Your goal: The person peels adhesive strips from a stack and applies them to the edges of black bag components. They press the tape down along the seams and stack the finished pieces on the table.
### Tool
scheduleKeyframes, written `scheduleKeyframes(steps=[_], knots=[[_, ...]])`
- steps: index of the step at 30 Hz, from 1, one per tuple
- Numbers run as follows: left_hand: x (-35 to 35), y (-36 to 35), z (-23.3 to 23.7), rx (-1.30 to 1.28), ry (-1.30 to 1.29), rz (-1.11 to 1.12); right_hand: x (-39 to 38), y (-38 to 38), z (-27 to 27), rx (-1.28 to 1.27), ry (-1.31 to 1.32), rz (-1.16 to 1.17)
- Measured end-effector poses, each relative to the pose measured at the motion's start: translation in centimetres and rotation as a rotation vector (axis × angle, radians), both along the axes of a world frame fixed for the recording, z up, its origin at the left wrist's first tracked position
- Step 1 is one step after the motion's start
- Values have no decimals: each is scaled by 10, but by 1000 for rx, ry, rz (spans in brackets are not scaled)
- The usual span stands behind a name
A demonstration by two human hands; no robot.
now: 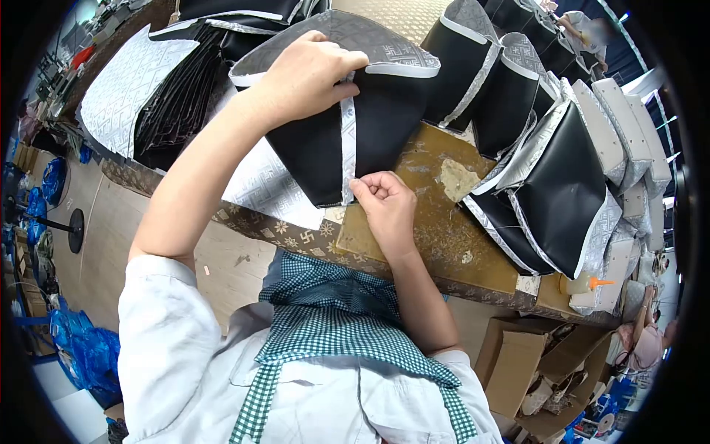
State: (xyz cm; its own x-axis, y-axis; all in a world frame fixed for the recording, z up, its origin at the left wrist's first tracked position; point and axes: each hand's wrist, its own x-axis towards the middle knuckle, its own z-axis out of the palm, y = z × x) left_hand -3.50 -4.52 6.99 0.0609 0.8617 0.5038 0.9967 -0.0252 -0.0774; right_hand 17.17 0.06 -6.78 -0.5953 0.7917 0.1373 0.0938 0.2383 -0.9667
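Fingers: left hand point(310, 74) clamps black panel point(386, 111) top edge; right hand point(386, 206) pinches silver trim point(348, 144) end; bare worktable point(444, 233) beside.

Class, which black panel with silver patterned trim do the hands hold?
The front black silver-trimmed panel: left hand on top, right hand pinching its strip; other panels lie untouched.

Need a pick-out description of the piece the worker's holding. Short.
On the worn brown worktable, black pieces with silver patterned trim lie in a row. Take the black panel nearest the person, a silver strip down its middle. Only this one is held: the left hand grips its top, the right hand pinches the strip's lower end.
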Motion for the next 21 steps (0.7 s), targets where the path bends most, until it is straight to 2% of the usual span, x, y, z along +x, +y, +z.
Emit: scheduleKeyframes(steps=[1, 4, 7, 10, 15, 21], knots=[[-2, 3, -5, 11, 9, 16, -1, 1, -1, 15, 2, -7], [-14, 11, -21, 15, 0, 37, 1, -4, 9, 312, -122, -41], [-26, 19, -41, 5, -34, 67, 0, -7, 19, 757, -4, -68], [-36, 27, -58, -31, -122, 101, 1, -3, 13, 889, -87, 220], [-55, 42, -93, -106, -275, 196, 14, -4, -4, 975, -254, 298], [-59, 63, -128, -346, -414, 307, 2, 10, 19, 823, -303, 405]])
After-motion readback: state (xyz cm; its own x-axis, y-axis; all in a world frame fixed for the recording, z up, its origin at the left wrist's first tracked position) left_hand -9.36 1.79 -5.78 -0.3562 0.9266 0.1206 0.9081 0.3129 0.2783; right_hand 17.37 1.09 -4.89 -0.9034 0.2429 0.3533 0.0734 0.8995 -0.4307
